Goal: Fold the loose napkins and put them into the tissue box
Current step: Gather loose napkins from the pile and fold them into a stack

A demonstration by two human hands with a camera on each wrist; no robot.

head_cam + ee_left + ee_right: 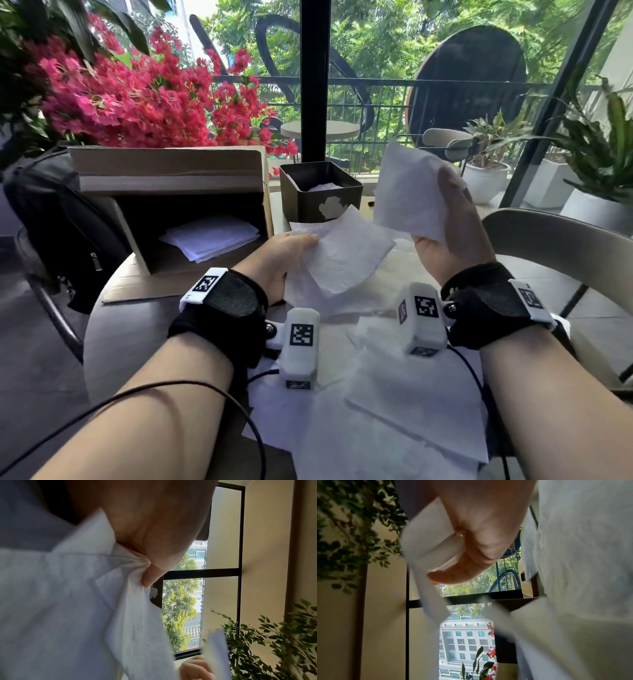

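Note:
My left hand (pixel 291 246) pinches a few loose white napkins (pixel 346 260) just above the table, in front of the dark square tissue box (pixel 320 192). The left wrist view shows thumb and fingers (pixel 150 574) bunching that paper (pixel 77 608). My right hand (pixel 448 222) holds another white napkin (pixel 407 188) raised to the right of the box, with the fingers behind the sheet. In the right wrist view the fingers (pixel 453 574) curl against the blurred napkin (pixel 426 545). The box is open at the top, with white paper showing inside.
More loose napkins (pixel 394 411) cover the near part of the round table. An open cardboard box (pixel 171 192) at the left holds a stack of flat napkins (pixel 212 236). A black bag (pixel 61 219) sits on the left chair; a beige chair (pixel 561 246) stands at the right.

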